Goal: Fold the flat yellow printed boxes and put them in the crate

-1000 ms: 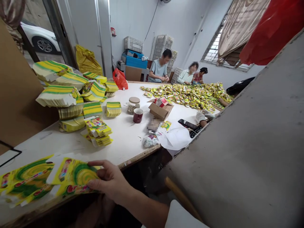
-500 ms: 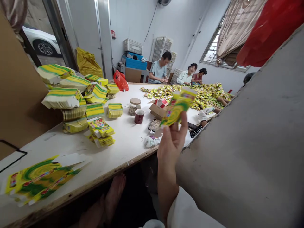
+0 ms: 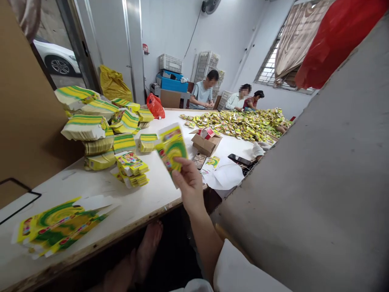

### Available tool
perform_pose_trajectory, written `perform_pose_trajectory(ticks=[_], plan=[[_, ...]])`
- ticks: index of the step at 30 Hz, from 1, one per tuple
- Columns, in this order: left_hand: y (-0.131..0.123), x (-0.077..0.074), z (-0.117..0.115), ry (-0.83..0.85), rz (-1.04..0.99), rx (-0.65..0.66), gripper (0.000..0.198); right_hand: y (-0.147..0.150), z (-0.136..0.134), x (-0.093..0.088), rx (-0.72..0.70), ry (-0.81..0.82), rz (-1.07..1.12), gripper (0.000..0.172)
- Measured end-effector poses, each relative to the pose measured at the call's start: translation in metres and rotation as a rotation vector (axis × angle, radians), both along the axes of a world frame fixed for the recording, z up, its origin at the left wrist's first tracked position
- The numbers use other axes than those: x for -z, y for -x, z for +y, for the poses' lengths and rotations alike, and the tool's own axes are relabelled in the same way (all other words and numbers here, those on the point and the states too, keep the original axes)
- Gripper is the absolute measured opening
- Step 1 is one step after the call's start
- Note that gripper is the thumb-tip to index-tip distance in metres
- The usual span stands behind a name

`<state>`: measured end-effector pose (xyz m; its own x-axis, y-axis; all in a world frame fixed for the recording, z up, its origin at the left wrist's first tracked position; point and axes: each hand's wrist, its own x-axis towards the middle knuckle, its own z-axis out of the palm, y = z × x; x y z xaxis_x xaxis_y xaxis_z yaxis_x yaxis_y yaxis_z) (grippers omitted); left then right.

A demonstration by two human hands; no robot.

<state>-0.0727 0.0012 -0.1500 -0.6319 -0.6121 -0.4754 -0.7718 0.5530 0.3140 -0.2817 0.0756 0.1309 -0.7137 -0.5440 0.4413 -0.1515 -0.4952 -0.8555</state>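
While an open cardboard box (image 3: 201, 146) stands on the white table (image 3: 94, 186), the right hand (image 3: 192, 184) holds up a yellow-and-green carton (image 3: 174, 147) to the left of that box and nearer the camera, thumb and fingers closed on its lower part; how the left hand grips cannot be told. Well left of the box and nearer still, flat printed cartons (image 3: 60, 228) lie overlapping. Also left of it are a small carton stack (image 3: 132, 168) and piled bundles (image 3: 88, 123). Just in front of the box lies a patterned phone (image 3: 199, 159); to its right are a dark phone (image 3: 239, 159) and a co-worker's gloved hand (image 3: 258, 150). Beyond the box spreads a heap of small packets (image 3: 240, 123), with three people (image 3: 201, 94) behind.
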Motion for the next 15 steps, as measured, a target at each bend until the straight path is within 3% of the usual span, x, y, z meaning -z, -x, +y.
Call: perform_pose_trajectory(ticks=[4, 7, 10, 13, 15], plan=[[-0.012, -0.001, 0.003, -0.011, -0.033, -0.078, 0.063, -0.018, -0.013, 0.019, -0.214, -0.131, -0.037, 0.035], [-0.016, 0.009, 0.007, 0.017, 0.082, -0.169, 0.068, -0.030, -0.019, 0.033, -0.268, -0.190, -0.025, 0.033], [-0.019, 0.012, 0.010, -0.070, 0.304, -0.328, 0.070, -0.041, -0.021, 0.047, -0.322, -0.265, -0.012, 0.033], [-0.027, -0.001, 0.013, -0.258, 0.560, -0.525, 0.062, -0.051, -0.023, 0.062, -0.370, -0.348, 0.014, 0.036], [-0.040, -0.013, 0.013, -0.348, 0.647, -0.567, 0.057, -0.059, -0.024, 0.072, -0.418, -0.390, 0.028, 0.037]])
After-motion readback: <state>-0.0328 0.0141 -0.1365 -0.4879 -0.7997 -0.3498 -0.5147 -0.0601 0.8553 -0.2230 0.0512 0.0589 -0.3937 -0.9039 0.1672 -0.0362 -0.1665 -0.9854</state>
